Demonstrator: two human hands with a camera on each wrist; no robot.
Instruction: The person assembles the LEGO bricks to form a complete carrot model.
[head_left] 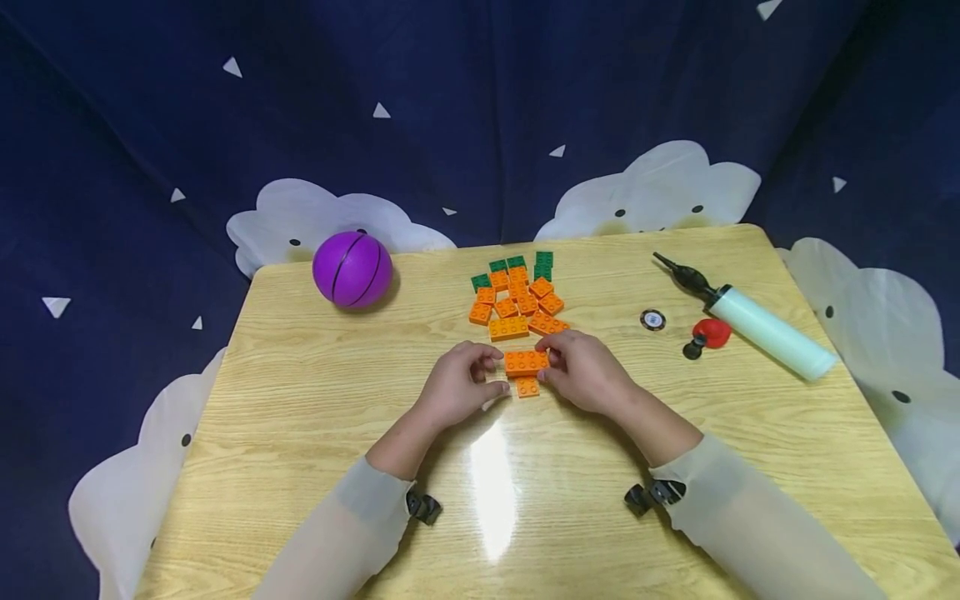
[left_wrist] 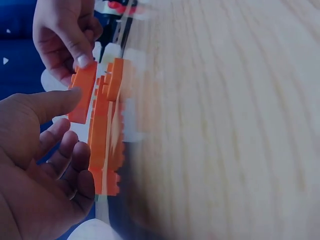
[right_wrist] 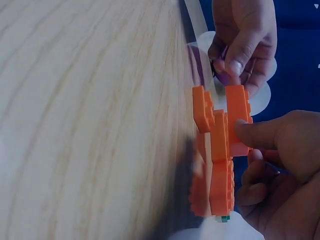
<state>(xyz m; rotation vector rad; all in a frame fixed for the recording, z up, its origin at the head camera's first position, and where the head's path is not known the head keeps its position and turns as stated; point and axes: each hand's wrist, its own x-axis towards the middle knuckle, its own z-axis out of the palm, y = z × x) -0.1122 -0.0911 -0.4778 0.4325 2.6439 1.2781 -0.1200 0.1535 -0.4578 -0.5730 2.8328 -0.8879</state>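
A long orange toy building brick [head_left: 526, 362] is held above the table by my right hand [head_left: 588, 372], thumb and fingers pinching its right end. Just off the brick's left end is my left hand [head_left: 459, 385], its fingers loosely bent and nothing gripped; the right wrist view shows a small gap between its thumb and the brick. A small square orange brick [head_left: 528, 387] lies on the table just in front of the held one. From the right wrist view, the held brick [right_wrist: 237, 115] stands clear of the bricks on the table.
Behind the hands several orange bricks [head_left: 508, 328] and green bricks [head_left: 543, 259] lie grouped on the wooden table [head_left: 315, 400]. A purple ball [head_left: 352, 269] sits at back left. To the right are a round chip [head_left: 653, 320], a red item [head_left: 712, 333] and a hand pump [head_left: 772, 332].
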